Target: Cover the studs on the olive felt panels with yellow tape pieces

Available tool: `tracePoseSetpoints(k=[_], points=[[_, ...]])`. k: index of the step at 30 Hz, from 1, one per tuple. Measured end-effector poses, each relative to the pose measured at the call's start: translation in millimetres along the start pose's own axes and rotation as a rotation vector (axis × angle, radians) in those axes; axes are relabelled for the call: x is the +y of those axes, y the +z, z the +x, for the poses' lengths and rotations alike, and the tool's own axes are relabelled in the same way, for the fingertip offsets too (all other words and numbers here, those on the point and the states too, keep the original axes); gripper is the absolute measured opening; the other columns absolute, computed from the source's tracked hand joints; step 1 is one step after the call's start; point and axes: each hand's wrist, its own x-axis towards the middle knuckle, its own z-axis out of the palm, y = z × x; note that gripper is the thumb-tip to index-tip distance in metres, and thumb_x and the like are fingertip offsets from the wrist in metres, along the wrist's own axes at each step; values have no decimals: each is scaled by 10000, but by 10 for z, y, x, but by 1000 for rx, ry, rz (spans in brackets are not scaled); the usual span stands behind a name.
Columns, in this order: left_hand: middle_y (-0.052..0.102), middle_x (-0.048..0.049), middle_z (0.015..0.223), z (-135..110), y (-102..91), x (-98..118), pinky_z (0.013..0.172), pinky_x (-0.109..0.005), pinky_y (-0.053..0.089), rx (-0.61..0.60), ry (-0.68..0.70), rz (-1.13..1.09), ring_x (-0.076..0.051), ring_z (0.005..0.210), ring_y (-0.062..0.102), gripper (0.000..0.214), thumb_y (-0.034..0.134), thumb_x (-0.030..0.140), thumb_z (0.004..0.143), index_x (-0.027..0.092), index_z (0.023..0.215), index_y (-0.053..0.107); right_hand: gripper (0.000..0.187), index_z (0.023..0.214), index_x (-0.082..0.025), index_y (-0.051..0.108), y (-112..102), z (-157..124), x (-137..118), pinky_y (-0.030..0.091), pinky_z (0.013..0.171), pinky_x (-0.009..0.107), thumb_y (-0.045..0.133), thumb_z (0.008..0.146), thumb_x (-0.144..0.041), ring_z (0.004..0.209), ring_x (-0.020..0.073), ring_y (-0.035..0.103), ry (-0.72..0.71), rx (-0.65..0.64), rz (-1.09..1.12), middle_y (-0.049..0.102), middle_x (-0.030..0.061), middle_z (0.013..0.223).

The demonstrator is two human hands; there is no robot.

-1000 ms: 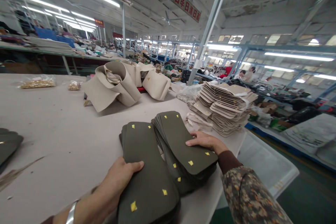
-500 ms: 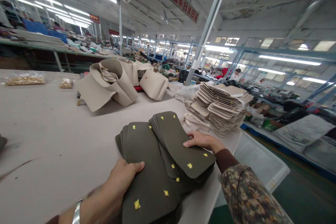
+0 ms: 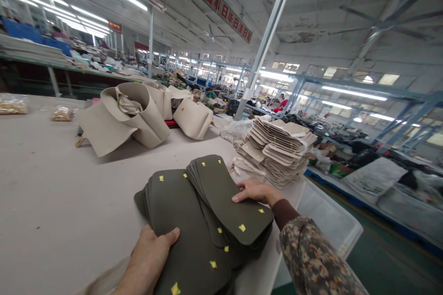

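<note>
Two fanned stacks of dark olive, round-cornered panels lie side by side on the table, with small yellow tabs near their ends. My left hand (image 3: pixel 148 253) grips the outer edge of the left stack of panels (image 3: pixel 187 221), thumb on top and fingers down its side, partly hidden. On the other side, my right hand (image 3: pixel 254 192) holds the edge of the right stack of panels (image 3: pixel 221 189), its thumb lying over the top panel. The right stack partly overlaps the left one.
Beige panels (image 3: pixel 277 147) are piled beyond my right hand. Beige bag pieces (image 3: pixel 128 115) stand farther back on the pale table (image 3: pixel 69 184), with bags of gold-coloured hardware (image 3: pixel 62 113) at left. A translucent bin (image 3: pixel 328 207) sits beside the table's right edge.
The camera view has turned, so the table and piles appear farther left and slightly lower. Both hands keep their hold on the dark stacks, which look nearly unchanged.
</note>
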Motion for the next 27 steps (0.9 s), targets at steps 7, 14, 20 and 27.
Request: tracePoseSetpoints(k=[7, 14, 20, 27], points=[[739, -73, 773, -31, 100, 34, 605, -374, 595, -1, 4, 14, -248, 581, 703, 470, 663, 149, 785, 146, 1219, 481, 482, 1018, -199, 737, -76, 82, 92, 550, 841, 340, 843, 590, -396, 983, 274, 700, 23, -26, 94, 750, 72, 1086], [738, -108, 869, 134, 307, -39, 673, -387, 594, 16, 63, 79, -267, 723, 726, 397, 680, 187, 782, 151, 1144, 521, 448, 994, -222, 740, -238, 120, 177, 561, 858, 363, 843, 582, -365, 996, 280, 698, 57, -38, 166, 749, 57, 1081], [731, -117, 929, 200, 622, 13, 727, -383, 586, 12, 101, 116, -265, 789, 722, 418, 699, 212, 769, 153, 1134, 504, 474, 1009, -185, 720, -488, 205, 336, 573, 840, 353, 830, 574, -337, 962, 268, 713, 96, 4, 190, 753, 74, 1070], [717, -117, 956, 356, 1015, 9, 736, -372, 579, 8, 119, 126, -255, 802, 712, 417, 684, 214, 783, 156, 1140, 477, 427, 980, -175, 727, -755, 312, 519, 592, 789, 335, 828, 589, -315, 885, 259, 735, 156, 63, 197, 773, 88, 1000]])
